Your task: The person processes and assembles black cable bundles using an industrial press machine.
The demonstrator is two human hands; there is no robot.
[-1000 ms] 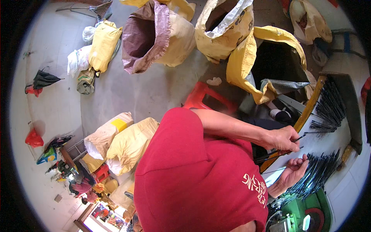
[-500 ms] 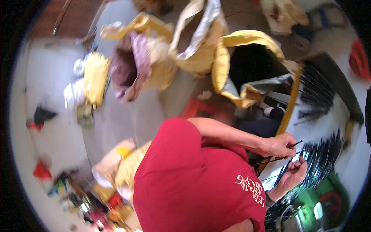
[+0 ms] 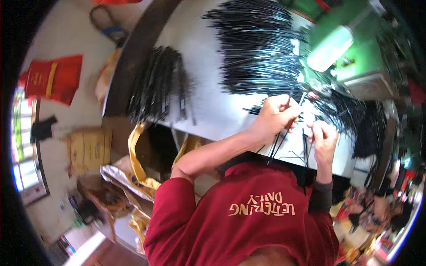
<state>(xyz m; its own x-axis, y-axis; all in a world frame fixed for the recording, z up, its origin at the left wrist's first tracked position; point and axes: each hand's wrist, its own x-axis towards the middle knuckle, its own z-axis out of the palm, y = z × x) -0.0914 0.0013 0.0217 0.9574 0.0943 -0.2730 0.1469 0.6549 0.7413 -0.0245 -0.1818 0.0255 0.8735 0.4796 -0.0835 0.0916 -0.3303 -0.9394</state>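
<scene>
My left hand [image 3: 276, 119] is closed around several thin black rods [image 3: 277, 144] whose lower ends hang toward the table's near edge. To its right, my right hand [image 3: 324, 138] is pinched, with a thin black rod [image 3: 305, 150] running down below its fingertips. Strong glare between the hands hides exactly what the fingers touch. Beyond them, a wide pile of the same black rods [image 3: 257, 53] covers the white table [image 3: 202, 111]. A smaller bundle of black rods [image 3: 157, 86] lies at the table's left end.
A green machine [image 3: 370, 55] with a bright white lamp [image 3: 330, 48] stands at the far right, close to the hands. More dark strands [image 3: 368, 128] heap up at right. Open yellow-edged sacks [image 3: 135, 153] stand below the table's left side. Red bags [image 3: 53, 80] hang on the wall.
The view has swung round, bringing the table, rod piles and green machine to the middle and upper right. My left hand still grips rods; my right hand stays close beside it.
</scene>
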